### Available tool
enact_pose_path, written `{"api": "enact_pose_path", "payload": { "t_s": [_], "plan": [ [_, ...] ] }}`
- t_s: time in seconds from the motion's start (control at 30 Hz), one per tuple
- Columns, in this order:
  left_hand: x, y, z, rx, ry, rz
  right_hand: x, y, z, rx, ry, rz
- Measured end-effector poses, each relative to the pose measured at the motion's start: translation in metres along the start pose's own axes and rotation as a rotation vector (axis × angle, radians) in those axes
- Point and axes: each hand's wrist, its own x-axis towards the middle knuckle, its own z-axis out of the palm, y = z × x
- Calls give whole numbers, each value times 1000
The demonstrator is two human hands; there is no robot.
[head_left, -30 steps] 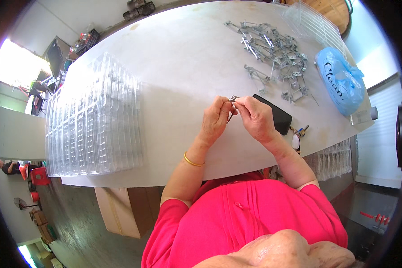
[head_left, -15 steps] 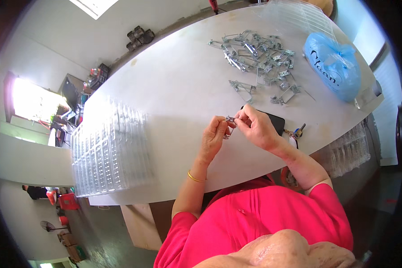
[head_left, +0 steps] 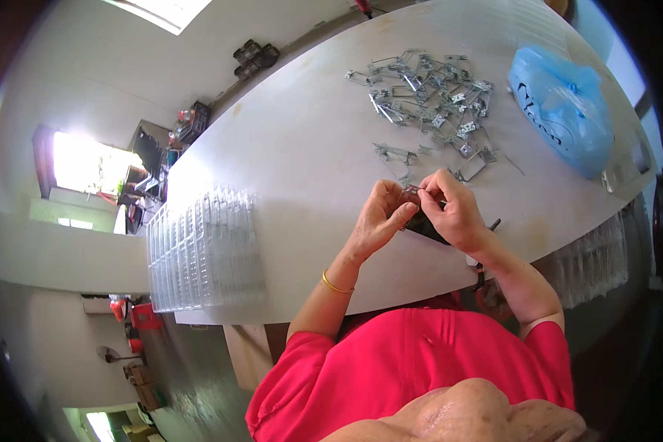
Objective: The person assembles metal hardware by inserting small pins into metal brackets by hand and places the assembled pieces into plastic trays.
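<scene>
Between my two hands, above the near half of the white table point(head_left: 309, 243), is a small metal bracket point(head_left: 411, 189) with a thin wire part. My left hand point(head_left: 381, 221) is closed on it from the left, thumb and forefinger pinching. From the right, the fingers of my right hand point(head_left: 453, 210) pinch the same bracket at its edge. Much of the piece is hidden by my fingers. Just beyond my hands lies a loose pile of similar metal wire brackets point(head_left: 438, 96). A black phone point(head_left: 427, 228) lies under my hands, mostly covered.
Stacked clear plastic trays point(head_left: 202, 254) stand at the table's left. A knotted blue plastic bag point(head_left: 560, 110) sits at the right, and more clear plastic trays point(head_left: 519, 22) lie at the far right. Keys point(head_left: 495, 225) are beside my right wrist.
Both hands, still on the metal bracket, have shifted right, nearer the pile and over the phone. My left thumb now stretches out further. The whole view has tilted slightly.
</scene>
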Motion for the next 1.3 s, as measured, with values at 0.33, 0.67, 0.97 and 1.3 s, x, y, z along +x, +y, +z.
{"api": "enact_pose_path", "payload": {
  "t_s": [0.33,0.67,0.97,1.3],
  "plan": [
    [-21,6,-37,-87,142,-60,18,9,24,204,-135,130],
    [-4,-21,-101,803,643,234,43,26,44,-554,-159,-81],
    [-1,-70,-132,1278,628,456,63,76,87,-904,-210,-196],
    [-10,-91,-132,969,559,256,108,51,39,-365,-236,242]
  ]
}}
